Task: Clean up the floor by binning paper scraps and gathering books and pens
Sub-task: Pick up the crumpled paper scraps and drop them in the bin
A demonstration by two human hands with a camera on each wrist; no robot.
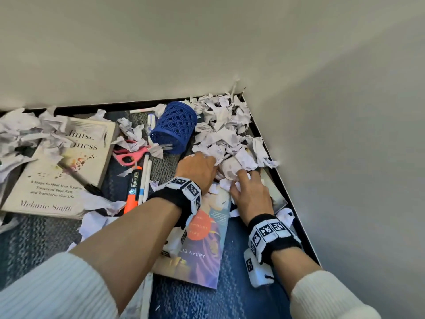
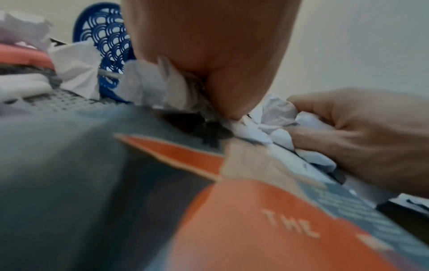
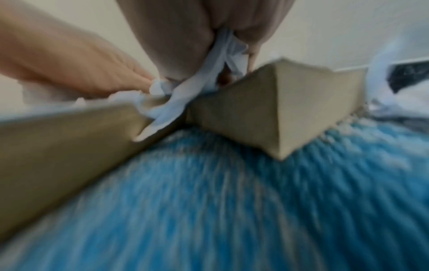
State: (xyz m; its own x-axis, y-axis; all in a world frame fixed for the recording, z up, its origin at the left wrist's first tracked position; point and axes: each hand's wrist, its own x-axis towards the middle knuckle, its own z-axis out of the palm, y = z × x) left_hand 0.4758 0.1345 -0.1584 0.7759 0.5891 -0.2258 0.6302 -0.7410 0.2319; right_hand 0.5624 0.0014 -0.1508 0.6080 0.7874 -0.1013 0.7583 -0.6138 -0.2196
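Note:
A heap of white paper scraps [image 1: 227, 134] fills the corner of the floor. My left hand [image 1: 202, 168] and right hand [image 1: 247, 183] are both dug into its near edge, fingers curled round crumpled scraps. In the left wrist view my left hand [image 2: 220, 88] bunches paper scraps [image 2: 162, 86], and my right hand [image 2: 336, 128] grips a wad beside it. In the right wrist view scraps [image 3: 223, 53] are pinched in my right hand [image 3: 232, 45]. A colourful book [image 1: 202, 245] lies under my left wrist. A beige book [image 1: 64, 171] lies at left.
A blue mesh pen holder [image 1: 174, 127] lies on its side by the scraps. Pink scissors [image 1: 130, 155], an orange highlighter [image 1: 133, 189] and white pens [image 1: 147, 178] lie on the blue carpet [image 1: 230, 295]. A black pen [image 1: 78, 177] rests on the beige book. Walls close the corner.

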